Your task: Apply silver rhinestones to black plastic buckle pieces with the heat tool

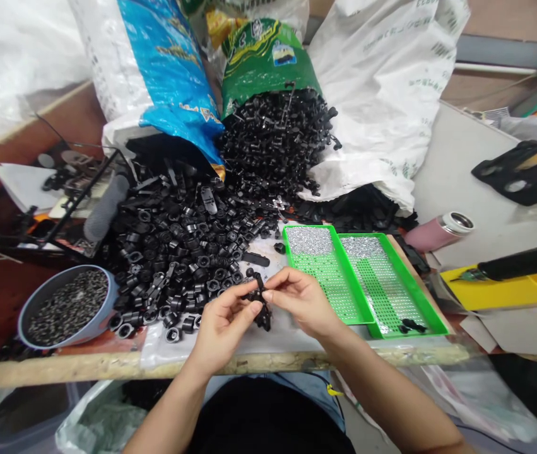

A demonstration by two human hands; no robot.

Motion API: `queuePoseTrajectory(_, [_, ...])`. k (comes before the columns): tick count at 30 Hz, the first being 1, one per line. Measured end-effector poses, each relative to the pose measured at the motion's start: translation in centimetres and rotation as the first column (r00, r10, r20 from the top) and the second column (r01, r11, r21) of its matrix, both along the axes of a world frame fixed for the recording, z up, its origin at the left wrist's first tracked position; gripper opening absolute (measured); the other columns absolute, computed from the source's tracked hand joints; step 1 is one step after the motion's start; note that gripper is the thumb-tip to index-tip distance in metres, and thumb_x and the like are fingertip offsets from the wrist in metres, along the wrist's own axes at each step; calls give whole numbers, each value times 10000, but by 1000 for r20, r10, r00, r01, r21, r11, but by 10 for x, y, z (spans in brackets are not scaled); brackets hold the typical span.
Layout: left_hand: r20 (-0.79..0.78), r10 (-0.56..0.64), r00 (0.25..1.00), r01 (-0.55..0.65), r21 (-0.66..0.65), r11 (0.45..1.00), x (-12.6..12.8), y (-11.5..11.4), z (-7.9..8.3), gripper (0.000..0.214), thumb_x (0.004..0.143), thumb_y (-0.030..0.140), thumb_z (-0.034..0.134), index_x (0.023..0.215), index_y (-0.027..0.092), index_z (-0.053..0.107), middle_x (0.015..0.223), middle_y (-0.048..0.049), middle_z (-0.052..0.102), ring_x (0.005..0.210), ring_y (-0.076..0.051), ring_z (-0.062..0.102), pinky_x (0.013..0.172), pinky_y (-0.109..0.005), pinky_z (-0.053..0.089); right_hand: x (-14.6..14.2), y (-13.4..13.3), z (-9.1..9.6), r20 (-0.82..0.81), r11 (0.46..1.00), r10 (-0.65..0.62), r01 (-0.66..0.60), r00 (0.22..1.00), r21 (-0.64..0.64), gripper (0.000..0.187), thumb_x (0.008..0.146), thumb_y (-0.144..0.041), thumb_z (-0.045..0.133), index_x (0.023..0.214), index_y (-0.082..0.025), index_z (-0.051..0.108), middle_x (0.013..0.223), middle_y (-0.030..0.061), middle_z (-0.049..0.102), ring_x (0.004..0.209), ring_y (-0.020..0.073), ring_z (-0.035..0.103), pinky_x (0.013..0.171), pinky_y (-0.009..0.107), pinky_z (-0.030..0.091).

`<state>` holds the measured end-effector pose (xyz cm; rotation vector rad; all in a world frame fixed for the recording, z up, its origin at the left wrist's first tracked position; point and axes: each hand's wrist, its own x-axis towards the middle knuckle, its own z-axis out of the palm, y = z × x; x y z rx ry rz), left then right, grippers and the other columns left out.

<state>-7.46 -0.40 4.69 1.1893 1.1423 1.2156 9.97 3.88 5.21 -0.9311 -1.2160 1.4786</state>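
My left hand and my right hand meet near the table's front edge, both pinching a small black plastic part between thumbs and fingers. Behind them spreads a big heap of black plastic parts spilling from open sacks. Right of my hands lie two green perforated trays, each holding tiny silvery pieces at the far end. A few black parts rest in the right tray's near corner.
A grey bowl of small dark pieces sits at the left. Blue, green and white sacks stand behind. A pink bottle lies right of the trays, a yellow tray with a black-handled tool beyond.
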Motion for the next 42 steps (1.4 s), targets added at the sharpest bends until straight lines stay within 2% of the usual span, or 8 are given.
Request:
queuePoseTrajectory(4, [-194, -51, 980, 61, 48, 997, -7, 2, 4, 314, 901, 305, 743, 1199, 213, 779, 880, -52, 781, 754, -162, 689, 685, -234, 544, 16, 3, 10, 298, 954, -55, -38, 953, 298, 90, 847, -196, 739, 879, -250, 803, 882, 29, 791, 855, 189, 732, 816, 349, 567])
queuePoseTrajectory(12, [-3, 48, 999, -48, -104, 993, -2, 2, 0, 410, 863, 351, 780, 1227, 214, 652, 776, 12, 734, 729, -144, 694, 689, -216, 538, 13, -8, 3, 458, 878, -238, -12, 856, 479, 90, 898, -251, 728, 949, -235, 801, 945, 57, 790, 910, 216, 728, 835, 365, 581])
queuePoseTrajectory(24, [-246, 118, 962, -95, 100, 990, 21, 27, 1, 210, 954, 385, 666, 864, 195, 656, 797, -22, 734, 739, -170, 691, 685, -264, 521, 7, -15, -21, 436, 950, -299, 222, 849, 218, 241, 792, -431, 803, 881, -210, 766, 823, 49, 800, 703, 213, 759, 687, 318, 631])
queuePoseTrajectory(28, [-213, -59, 975, 83, 103, 991, 20, 46, 12, 213, 952, 392, 676, 963, 179, 672, 921, -68, 783, 827, -197, 738, 742, -289, 572, 12, -6, -30, 332, 940, -334, 289, 882, 179, 269, 808, -445, 772, 938, -210, 756, 869, 69, 801, 770, 228, 763, 750, 352, 630])
queuePoseTrajectory(30, [-397, -91, 913, 156, 134, 979, 7, 69, 26, 256, 983, 386, 633, 1125, 175, 661, 1059, -94, 786, 930, -210, 749, 809, -303, 585, 18, 1, -33, 252, 931, -364, 339, 897, 137, 312, 791, -486, 787, 925, -209, 736, 851, 71, 789, 760, 225, 747, 721, 343, 618])
queuePoseTrajectory(32, [-779, 120, 616, 36, 180, 983, -12, 103, 41, 284, 1014, 371, 581, 1235, 201, 635, 1168, -91, 763, 1049, -208, 726, 917, -307, 559, 23, 6, -35, 183, 931, -366, 353, 913, 97, 352, 781, -534, 798, 897, -212, 717, 824, 66, 772, 750, 218, 725, 693, 327, 600])
queuePoseTrajectory(36, [-912, 272, 308, -217, 210, 953, -44, 174, 59, 522, 950, 299, 659, 1380, 38, 519, 1360, -334, 612, 1354, -446, 523, 1113, -575, 374, 23, 6, -34, 142, 959, -283, 278, 949, 54, 430, 773, -609, 797, 924, -213, 723, 840, 61, 752, 751, 208, 684, 688, 318, 572])
queuePoseTrajectory(42, [-970, 193, 144, -284, 146, 948, -55, 215, 55, 541, 875, 261, 717, 1340, 40, 548, 1216, -324, 705, 1246, -458, 620, 1042, -553, 432, 23, 1, -30, 234, 973, -207, 176, 950, 149, 329, 857, -545, 718, 893, -218, 732, 831, 41, 709, 785, 204, 648, 736, 322, 529])
